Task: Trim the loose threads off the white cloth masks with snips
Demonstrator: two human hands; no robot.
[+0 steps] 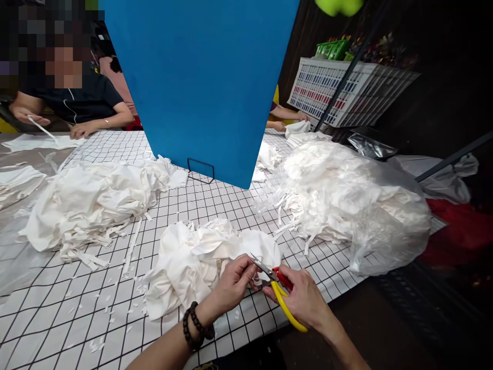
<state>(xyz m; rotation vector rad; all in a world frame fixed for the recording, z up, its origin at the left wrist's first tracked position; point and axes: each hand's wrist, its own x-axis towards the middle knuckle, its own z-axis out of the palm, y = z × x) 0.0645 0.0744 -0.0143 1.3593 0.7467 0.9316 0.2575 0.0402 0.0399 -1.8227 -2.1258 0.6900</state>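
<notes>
My right hand (306, 298) grips scissors (285, 308) with one yellow and one red handle. Their blades point up and left, level with the fingertips of my left hand (231, 282). The left fingers are pinched together, and whatever they hold is hidden behind them and the blades. Just beyond both hands lies a crumpled heap of white cloth pieces (181, 277). A string of dark beads (194, 326) circles my left wrist.
A blue board (204, 87) stands mid-table on a black wire stand (201, 172). More white cloth (92, 200) lies left, and a plastic bag (370, 241) of cloth right. White scraps dot the checked tablecloth (50, 324). A co-worker (77, 108) handles a white strip at far left.
</notes>
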